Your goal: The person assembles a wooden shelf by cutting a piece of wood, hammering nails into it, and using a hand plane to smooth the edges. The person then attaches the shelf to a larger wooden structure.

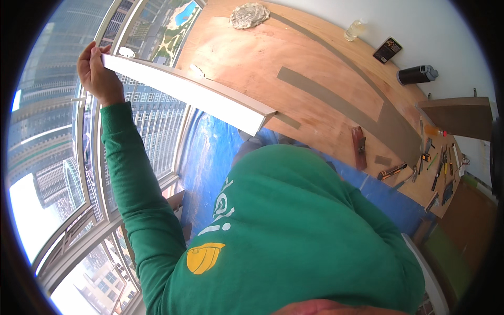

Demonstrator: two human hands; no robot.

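One white board, likely light, stiff, sits pinched in the left hand, upper left; right hand unseen. Grip mid-edge.

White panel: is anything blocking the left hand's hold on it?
Nothing visible: the left hand directly grips the white panel at its far end, beside the window. The right hand is out of view.
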